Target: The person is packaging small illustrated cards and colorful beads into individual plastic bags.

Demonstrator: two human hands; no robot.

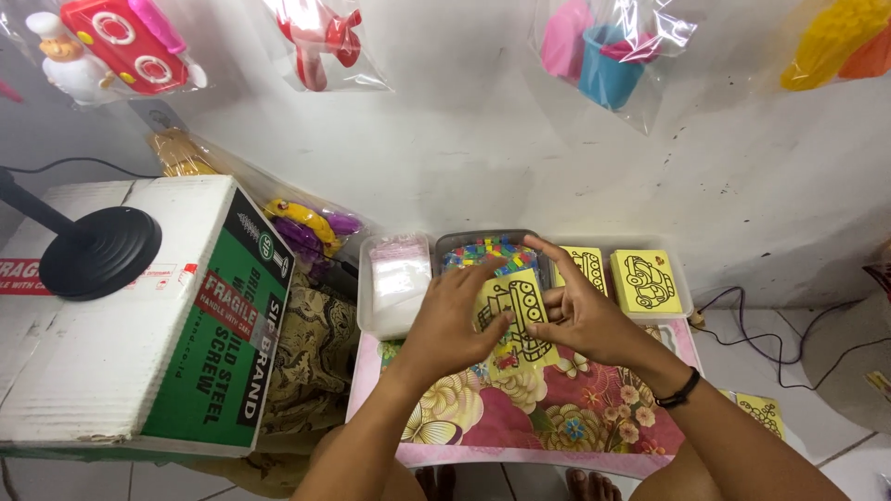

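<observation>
A yellow card (pixel 515 311) with a black line drawing of a vehicle is held between both hands, above the flowered pink top of a small bench (pixel 557 417). The card is an upright rectangle, its long axis running from near the person's body up toward the wall and tilted a little to the right at the far end. The drawing seems to show a tracked vehicle standing on end, though fingers cover part of it.

The left hand (pixel 445 325) grips the card's left edge, thumb on the printed face and fingers curled behind. The right hand (pixel 585 315) meets it from the other side, with fingers laid against the right edge and the index finger stretched up past the top corner. So both hands are closed on the one card, close together and nearly touching. A black band (pixel 679 391) circles the right wrist.

Just beyond the fingertips sit shallow clear trays: one behind the left hand holds small multicoloured pieces (pixel 487 252), one further left holds a white packet (pixel 399 278), and one past the right hand holds two more yellow picture cards (pixel 645 281).

Well to the left of the left hand stands a white and green cardboard box (pixel 139 315) with a round black lamp base (pixel 97 250) on it. Bagged plastic toys (pixel 603 46) hang on the wall above. Another yellow card (pixel 761 413) lies on the floor to the right of the right forearm.
</observation>
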